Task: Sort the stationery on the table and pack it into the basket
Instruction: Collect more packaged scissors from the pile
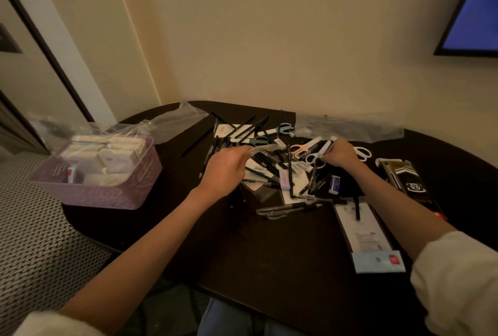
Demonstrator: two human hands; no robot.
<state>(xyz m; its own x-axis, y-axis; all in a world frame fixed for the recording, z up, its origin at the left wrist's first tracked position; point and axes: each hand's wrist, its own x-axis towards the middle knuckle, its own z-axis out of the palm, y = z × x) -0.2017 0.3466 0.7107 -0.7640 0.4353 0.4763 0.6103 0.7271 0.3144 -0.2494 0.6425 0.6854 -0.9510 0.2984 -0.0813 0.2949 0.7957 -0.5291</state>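
A purple basket [102,182] is sitting at the left end of the dark table [269,249], near its rounded edge, and pale boxes [107,152] are being held inside it, partly covered by a clear plastic bag [164,125] that is trailing back toward the wall. To the right of the basket, the left hand [225,171] is being held over the near left side of the pile, its fingers curled round a clear pen-like thing [262,149] that is pointing to the right. The stationery is lying in a loose pile [272,163] at the middle of the table, well apart from the basket: dark pens are lying crossed over white cards, with erasers and several pairs of scissors among them, and a few pens [289,207] are lying nearer the front edge. Further right, the right hand [341,156] is resting over the pile with its fingers bent down at a pair of blue-handled scissors [319,156]; whether the scissors are being gripped cannot be told. Another clear bag [350,125] is lying behind that hand, by the wall. A white packet [366,236] and a black box [407,179] are lying at the right side of the table.
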